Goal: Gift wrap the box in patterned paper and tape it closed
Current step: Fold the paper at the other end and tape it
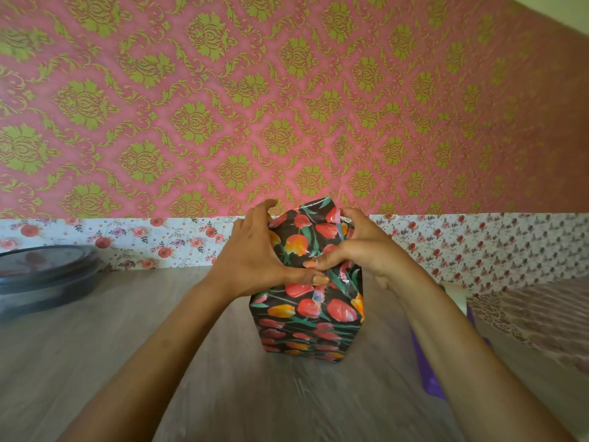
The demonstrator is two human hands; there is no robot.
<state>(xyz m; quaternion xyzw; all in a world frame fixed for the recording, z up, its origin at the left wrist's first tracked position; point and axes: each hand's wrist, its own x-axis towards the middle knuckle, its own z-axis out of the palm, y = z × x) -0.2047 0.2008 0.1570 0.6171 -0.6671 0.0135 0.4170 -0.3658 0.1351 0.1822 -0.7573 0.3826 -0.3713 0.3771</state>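
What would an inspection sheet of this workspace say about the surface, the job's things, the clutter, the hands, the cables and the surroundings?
Surface: wood-grain table.
Job's things: box stands upright on the table, covered in tulip-patterned paper; the top end is not yet folded flat; no tape roll seen.
Clutter: dark round object at far left; purple object at right, partly hidden by the forearm.
Hands: left hand and right hand grip the paper at the box top, thumbs pressing its near face.
Cables: nothing seen.
Surroundings: pink wall with a green-gold pattern; floral strip below it.
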